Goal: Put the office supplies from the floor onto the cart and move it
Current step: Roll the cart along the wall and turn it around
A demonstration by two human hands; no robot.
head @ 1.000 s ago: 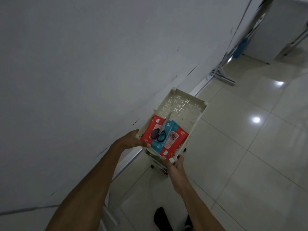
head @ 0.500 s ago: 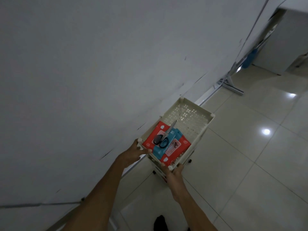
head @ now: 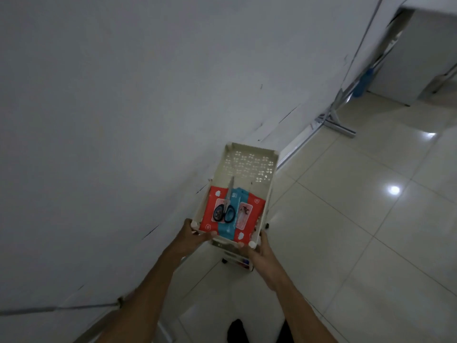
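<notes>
Cream plastic, perforated at the bottom: that is the top tray of the cart (head: 274,167), standing straight ahead of me on the glossy floor tiles (head: 358,219). My left hand (head: 195,237) grips the tray's 7 o'clock corner, thumb laid over the rim. My right hand (head: 261,253) holds the 5 o'clock corner the same way, its fingers curled round the edge and mostly hidden beneath it. A red and blue packet (head: 249,214) lies flat in the 6 o'clock half of the tray. On top of it rest the scissors (head: 226,209), black handles toward 6 o'clock and blades pointing to 12. The 12 o'clock half shows bare perforated plastic. A pale wall (head: 123,95) runs close along the cart's 9 o'clock side. At about 1 o'clock, well apart, a metal stand foot (head: 338,126) sits on the tiles. My dark shoe (head: 236,330) shows at 6 o'clock.
</notes>
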